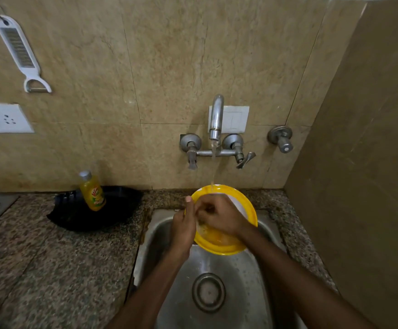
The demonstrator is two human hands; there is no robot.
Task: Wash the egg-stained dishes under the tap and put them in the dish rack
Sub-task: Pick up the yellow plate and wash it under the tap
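Beige marble-look wall tiles (169, 67) are rising behind a speckled granite counter (39, 257), a white grater (17, 48) hanging above a wall socket (4, 118).

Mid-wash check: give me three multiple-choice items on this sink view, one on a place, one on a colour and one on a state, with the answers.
1. The yellow plastic soap bottle stands:
A) in a cupboard
B) on the black plastic tray on the speckled granite counter
C) on the floor

2. The rim of the round plate is:
A) blue
B) green
C) yellow

3. The steel wall tap is:
A) running
B) off
C) wrapped in a cloth

Answers:
1 B: the bottle's base sits within the tray's dark outline.
2 C: a yellow band rings the plate's pale centre.
3 A: a stream of water falls from the spout onto the plate's far rim.
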